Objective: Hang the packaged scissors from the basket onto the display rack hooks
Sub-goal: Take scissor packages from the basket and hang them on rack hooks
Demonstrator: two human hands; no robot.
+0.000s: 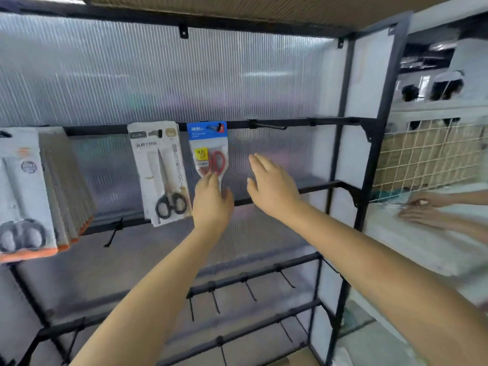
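We see the red-handled scissors pack (208, 149), blue card on top, hanging from the upper rail (290, 122) of the black display rack, just right of a white pack (161, 170) with black-handled scissors and Japanese print we cannot read. Our left hand (212, 200) pinches its clear lower end. Our right hand (272, 186) hovers beside it, fingers straight. A bare hook (269, 126) juts rightward. Ribbed translucent panel (158, 75) behind.

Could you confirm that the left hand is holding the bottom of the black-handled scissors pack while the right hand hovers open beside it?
Not quite: in the head view the left hand holds the bottom of the red-handled scissors pack, not the black-handled one. The right hand does hover open beside it.
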